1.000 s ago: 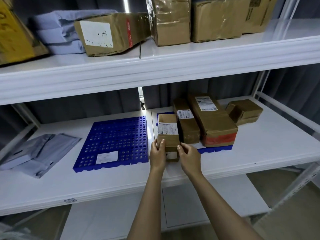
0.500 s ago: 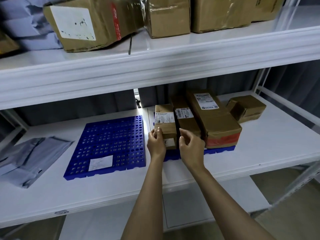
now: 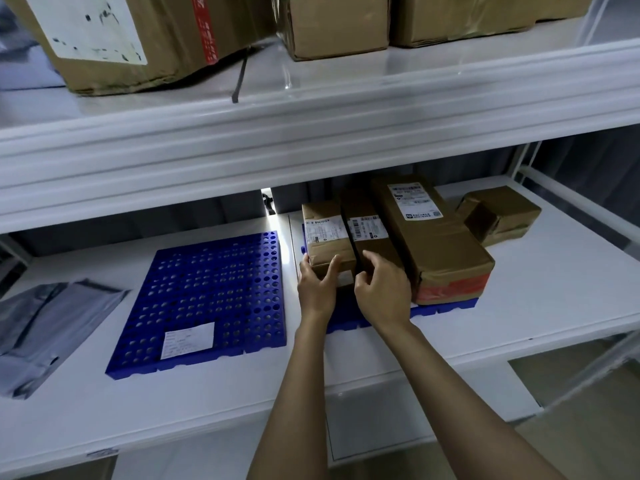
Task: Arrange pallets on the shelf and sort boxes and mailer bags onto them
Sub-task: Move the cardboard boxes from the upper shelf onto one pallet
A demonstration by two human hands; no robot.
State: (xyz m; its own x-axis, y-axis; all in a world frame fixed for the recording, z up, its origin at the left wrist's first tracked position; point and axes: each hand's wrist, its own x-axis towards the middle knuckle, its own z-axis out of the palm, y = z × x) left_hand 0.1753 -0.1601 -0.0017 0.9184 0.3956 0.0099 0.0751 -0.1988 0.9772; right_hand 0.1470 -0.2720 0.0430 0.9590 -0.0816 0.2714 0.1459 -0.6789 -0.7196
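Left hand holds the near end of the small box: I see its fingers down the box's left side and its thumb laid over the top. My right hand sits just beside it with curled fingers at the near end of the middle box. I cannot tell whether it grips that box or only touches it.

The small box lies flat on the right pallet, at its left edge, and its long side is pressed against the middle box. So the box lies ahead of my palm, with only its near end inside the grip. The long box comes next on the same pallet, touching the middle one.

I judge the work about half done. Both pallets are laid on the lower shelf, and three boxes sit in a row on the right one. The left pallet carries nothing but a paper label. The mailer bags lie on bare shelf to its left and are not yet sorted. A wrapped box rests off the pallet at the right. On the upper shelf stand more cartons, which may also need sorting.
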